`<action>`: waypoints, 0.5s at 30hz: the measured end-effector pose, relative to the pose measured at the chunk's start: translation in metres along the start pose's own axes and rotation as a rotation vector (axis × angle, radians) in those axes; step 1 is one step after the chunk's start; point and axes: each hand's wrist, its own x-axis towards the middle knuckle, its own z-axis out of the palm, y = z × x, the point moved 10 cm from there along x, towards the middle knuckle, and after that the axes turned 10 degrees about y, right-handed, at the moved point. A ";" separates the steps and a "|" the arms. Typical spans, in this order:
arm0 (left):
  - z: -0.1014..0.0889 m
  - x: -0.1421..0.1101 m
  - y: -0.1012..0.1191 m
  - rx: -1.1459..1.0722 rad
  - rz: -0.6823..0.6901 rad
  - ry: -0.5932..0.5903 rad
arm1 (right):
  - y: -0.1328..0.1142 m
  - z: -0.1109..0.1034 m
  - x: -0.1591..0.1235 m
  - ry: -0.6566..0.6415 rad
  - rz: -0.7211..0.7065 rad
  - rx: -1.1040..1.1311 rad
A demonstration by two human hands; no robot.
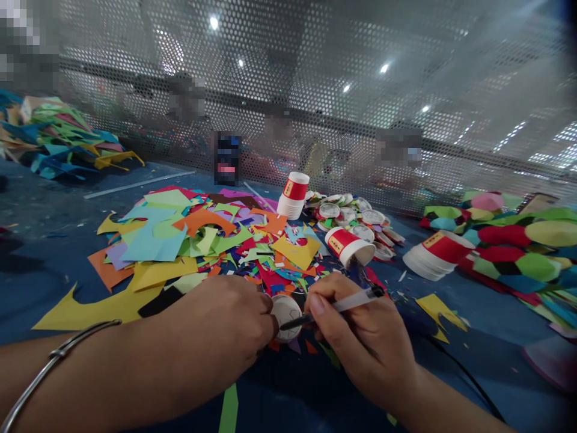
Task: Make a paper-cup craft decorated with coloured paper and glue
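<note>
My right hand grips a pen with a clear barrel and a black tip and end. Its tip rests on or just above a small white paper cup bottom, where thin dark lines form an angular outline. Closed fingers of my left hand hold that round piece at its left edge; the fingertips are mostly hidden behind the hand. Colourful paper scraps lie right behind and under both hands. Just beyond the right hand, a red and white paper cup lies tipped on its side.
A stack of paper cups stands behind the scraps, beside a heap of cut cup bottoms. More stacked cups lean at right, near multicoloured paper balls. A phone is propped against the perforated metal screen. Paper offcuts lie far left.
</note>
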 end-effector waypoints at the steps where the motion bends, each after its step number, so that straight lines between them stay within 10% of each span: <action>1: 0.000 0.000 0.002 0.017 0.014 -0.019 | 0.000 0.000 0.000 0.003 -0.002 -0.001; 15: 0.010 -0.009 0.004 0.047 -0.017 -0.270 | 0.001 0.002 0.001 0.013 -0.021 -0.030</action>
